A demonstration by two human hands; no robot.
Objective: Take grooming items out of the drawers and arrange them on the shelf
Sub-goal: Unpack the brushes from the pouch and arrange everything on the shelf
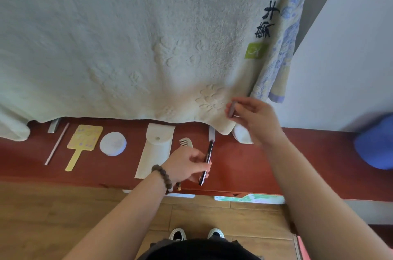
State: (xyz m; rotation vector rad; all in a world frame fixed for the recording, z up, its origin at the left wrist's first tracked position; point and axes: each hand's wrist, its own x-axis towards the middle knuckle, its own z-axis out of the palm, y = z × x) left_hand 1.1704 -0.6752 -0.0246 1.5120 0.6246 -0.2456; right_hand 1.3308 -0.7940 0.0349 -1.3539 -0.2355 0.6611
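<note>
Both grips are busy as we look down on the red shelf (244, 166): our left hand (187, 165) pinches a slim dark razor (207, 164) near its lower end, fingers and thumb curled round the handle, while our right hand (254, 120) is raised above the shelf with a small grey cap-like piece (231, 109) pinched between its fingertips. We cannot tell what that piece is; motion blurs it. The razor's long axis runs away from us, nearly upright in the view and tilted slightly, its pale metal end (211, 135) pointing at the hem of the hanging towel (148, 46). It sits just right of the left palm, at the right end of a laid-out row: thin stick (57, 143), yellow hand mirror (81, 142), round white case (113, 143), white pouch (155, 151) and comb (186, 142), the last just beside the left knuckles. We judge the left hand is the nearer one to set the razor down parallel to the pouch, in the bare strip between comb and right hand, whose held piece lies up and to the right of the razor's far tip
</note>
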